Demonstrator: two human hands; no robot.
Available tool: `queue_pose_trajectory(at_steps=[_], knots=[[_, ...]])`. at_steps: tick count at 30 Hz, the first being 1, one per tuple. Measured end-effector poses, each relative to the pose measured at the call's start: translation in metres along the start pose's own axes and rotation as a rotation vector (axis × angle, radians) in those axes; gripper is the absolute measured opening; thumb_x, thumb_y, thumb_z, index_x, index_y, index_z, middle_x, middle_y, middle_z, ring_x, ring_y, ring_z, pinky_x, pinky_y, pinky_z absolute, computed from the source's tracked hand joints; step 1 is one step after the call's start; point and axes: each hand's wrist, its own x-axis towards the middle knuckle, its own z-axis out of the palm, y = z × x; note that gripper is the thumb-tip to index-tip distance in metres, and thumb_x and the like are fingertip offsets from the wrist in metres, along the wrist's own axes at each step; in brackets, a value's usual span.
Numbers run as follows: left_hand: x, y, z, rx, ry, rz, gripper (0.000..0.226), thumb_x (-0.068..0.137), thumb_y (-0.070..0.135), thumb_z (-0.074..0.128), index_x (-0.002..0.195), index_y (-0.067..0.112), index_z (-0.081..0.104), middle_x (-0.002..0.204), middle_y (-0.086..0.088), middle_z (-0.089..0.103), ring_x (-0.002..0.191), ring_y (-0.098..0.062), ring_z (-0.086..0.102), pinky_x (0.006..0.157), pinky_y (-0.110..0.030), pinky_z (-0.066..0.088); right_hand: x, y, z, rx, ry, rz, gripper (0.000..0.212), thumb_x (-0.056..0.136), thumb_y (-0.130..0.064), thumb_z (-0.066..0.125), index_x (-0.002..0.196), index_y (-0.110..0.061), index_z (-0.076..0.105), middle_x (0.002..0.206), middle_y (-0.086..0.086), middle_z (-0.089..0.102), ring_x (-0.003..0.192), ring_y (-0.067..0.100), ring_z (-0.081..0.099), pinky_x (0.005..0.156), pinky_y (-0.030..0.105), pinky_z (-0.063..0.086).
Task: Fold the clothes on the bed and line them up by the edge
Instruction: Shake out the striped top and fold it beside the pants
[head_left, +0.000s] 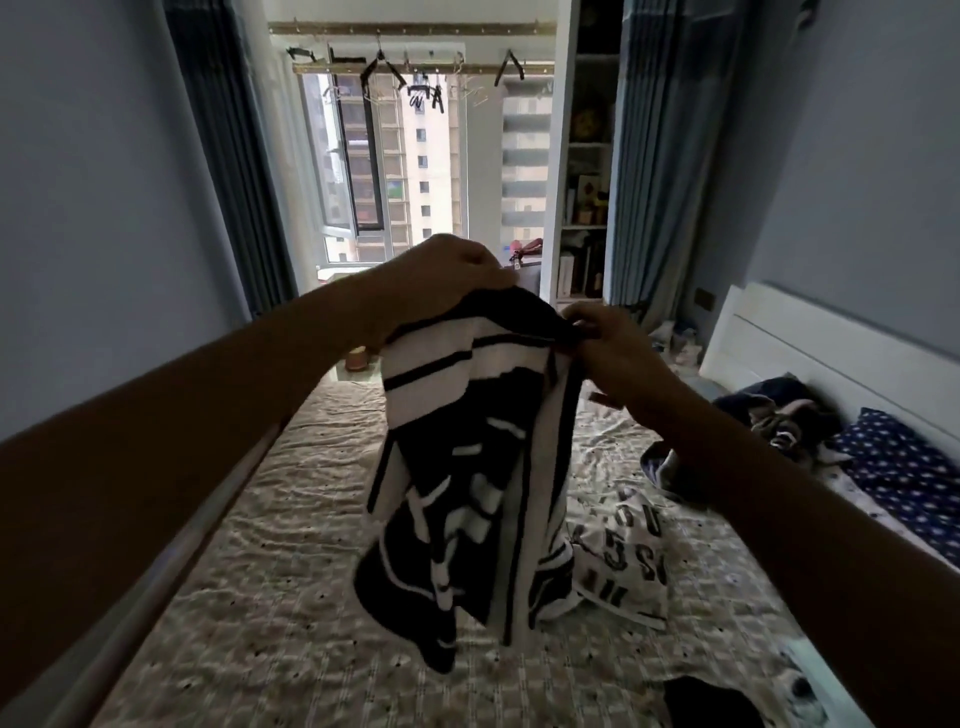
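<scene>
A black-and-white striped garment (467, 467) hangs in the air above the bed (291, 571). My left hand (447, 275) grips its top edge on the left. My right hand (608, 338) pinches the same top edge on the right. The cloth droops down, bunched and twisted, its lower end close above the quilt. A white garment with black letters and digits (623, 551) lies crumpled on the quilt just right of it. A dark garment (711, 701) lies at the near edge of the bed, partly cut off by the frame.
A dark heap of clothes (779, 421) and a blue patterned pillow (904, 478) lie by the white headboard (810, 353) at right. A window with a hanger rail (415, 67) is straight ahead, a bookshelf (587, 208) beside it. A wall runs along the bed's left side.
</scene>
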Motion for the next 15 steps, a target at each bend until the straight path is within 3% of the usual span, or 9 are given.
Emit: queue_pose_trajectory(at_steps=[3, 5, 7, 8, 10, 12, 13, 15], knots=[[-0.026, -0.023, -0.015, -0.116, -0.196, -0.011, 0.063, 0.072, 0.043, 0.079, 0.127, 0.023, 0.055, 0.111, -0.002, 0.070, 0.098, -0.017, 0.069, 0.083, -0.027, 0.055, 0.001, -0.014, -0.008, 0.326, 0.038, 0.113, 0.034, 0.090, 0.006, 0.045, 0.081, -0.018, 0.068, 0.074, 0.009, 0.064, 0.066, 0.024, 0.059, 0.060, 0.030, 0.048], [-0.044, -0.057, -0.008, -0.312, -0.239, 0.042, 0.076, 0.071, 0.029, 0.085, 0.137, 0.029, 0.046, 0.124, -0.002, 0.065, 0.110, -0.011, 0.066, 0.087, -0.027, 0.056, 0.004, -0.022, -0.009, 0.490, 0.039, 0.128, 0.035, 0.090, 0.002, 0.043, 0.081, -0.017, 0.071, 0.074, 0.007, 0.066, 0.067, 0.021, 0.062, 0.063, 0.029, 0.050], [-0.063, -0.093, 0.016, -0.401, -0.206, 0.068, 0.076, 0.078, 0.002, 0.076, 0.139, 0.034, 0.042, 0.130, 0.000, 0.059, 0.112, -0.007, 0.062, 0.083, -0.024, 0.056, 0.001, -0.030, -0.009, 0.654, 0.040, 0.183, 0.028, 0.091, -0.005, 0.045, 0.080, -0.014, 0.069, 0.071, 0.005, 0.065, 0.065, 0.018, 0.061, 0.064, 0.028, 0.049], [-0.072, -0.110, 0.035, -0.361, -0.224, 0.077, 0.084, 0.079, -0.008, 0.072, 0.141, 0.038, 0.038, 0.135, 0.002, 0.054, 0.116, -0.009, 0.059, 0.084, -0.024, 0.055, -0.001, -0.033, -0.009, 0.722, 0.028, 0.213, 0.024, 0.091, -0.008, 0.047, 0.079, -0.012, 0.067, 0.071, 0.005, 0.063, 0.064, 0.018, 0.060, 0.065, 0.028, 0.048], [-0.086, -0.134, 0.074, -0.081, -0.255, 0.135, 0.104, 0.076, 0.000, 0.078, 0.146, 0.052, 0.021, 0.152, 0.010, 0.035, 0.135, -0.010, 0.041, 0.101, -0.026, 0.048, -0.004, -0.037, -0.007, 0.800, -0.029, 0.233, 0.010, 0.081, -0.014, 0.058, 0.079, -0.011, 0.067, 0.076, 0.006, 0.060, 0.071, 0.019, 0.057, 0.073, 0.030, 0.045], [-0.090, -0.138, 0.110, 0.155, -0.112, 0.277, 0.107, 0.075, 0.024, 0.083, 0.154, 0.039, 0.011, 0.159, 0.012, 0.018, 0.147, -0.008, 0.019, 0.117, -0.028, 0.030, -0.008, -0.042, -0.004, 0.850, -0.089, 0.227, 0.015, 0.065, -0.023, 0.067, 0.075, -0.013, 0.071, 0.079, 0.006, 0.058, 0.075, 0.020, 0.056, 0.079, 0.031, 0.043], [-0.087, -0.135, 0.124, 0.167, -0.012, 0.371, 0.103, 0.075, 0.032, 0.082, 0.155, 0.029, 0.018, 0.159, 0.011, 0.019, 0.148, -0.007, 0.016, 0.119, -0.025, 0.026, -0.008, -0.042, -0.004, 0.860, -0.120, 0.216, 0.019, 0.059, -0.026, 0.069, 0.073, -0.014, 0.073, 0.079, 0.006, 0.058, 0.075, 0.020, 0.056, 0.080, 0.032, 0.042], [-0.080, -0.123, 0.139, 0.077, 0.175, 0.471, 0.078, 0.080, 0.030, 0.078, 0.147, 0.018, 0.040, 0.150, 0.002, 0.038, 0.140, -0.006, 0.032, 0.113, -0.020, 0.034, -0.009, -0.042, -0.006, 0.857, -0.152, 0.215, 0.023, 0.057, -0.029, 0.074, 0.075, -0.015, 0.075, 0.082, 0.006, 0.057, 0.078, 0.020, 0.056, 0.081, 0.032, 0.043]])
